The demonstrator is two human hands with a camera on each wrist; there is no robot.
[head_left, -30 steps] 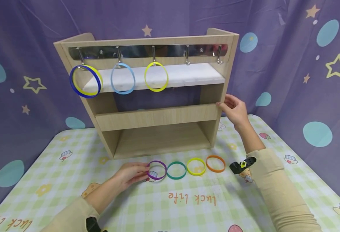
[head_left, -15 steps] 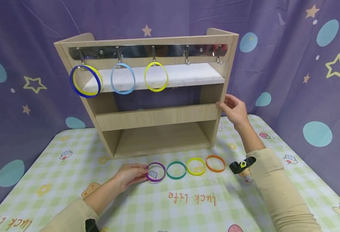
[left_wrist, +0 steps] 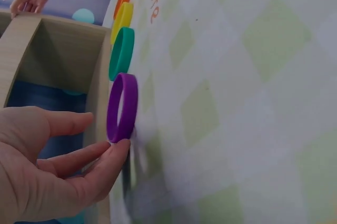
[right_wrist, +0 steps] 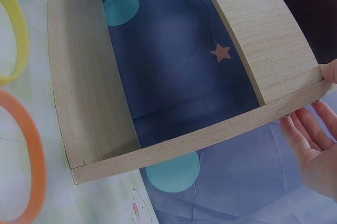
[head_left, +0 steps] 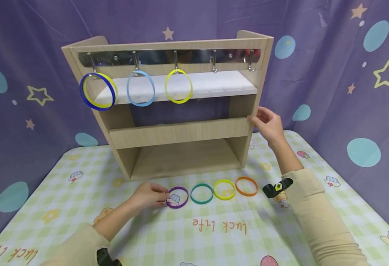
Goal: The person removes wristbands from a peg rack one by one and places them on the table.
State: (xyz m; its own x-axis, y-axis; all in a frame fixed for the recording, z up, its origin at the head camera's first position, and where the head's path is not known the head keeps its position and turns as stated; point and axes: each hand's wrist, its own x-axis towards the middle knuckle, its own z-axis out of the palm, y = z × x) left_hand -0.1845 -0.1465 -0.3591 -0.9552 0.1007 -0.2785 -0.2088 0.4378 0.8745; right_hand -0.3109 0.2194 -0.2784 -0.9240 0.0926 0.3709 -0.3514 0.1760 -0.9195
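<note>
So the left hand has its fingertips right at the near rim of the purple band, touching it, with one finger stretched out clear. From my end I can't tell if they're actually pinching the band or only resting against it, or whether that rim is lifted; the fingertips hide the contact. The band itself is at the left end of a row on the checked cloth, in front of the shelf. Next along come the green band, a yellow one and the orange band.

The right hand I've got gripping the shelf by its right side, thumb on the front, fingers round the outside.

Up top there's a metal hook strip. Leftmost hook has the dark blue band with another yellow one behind it, second has the light blue band, middle has a third yellow one. Purple curtain behind everything.
</note>
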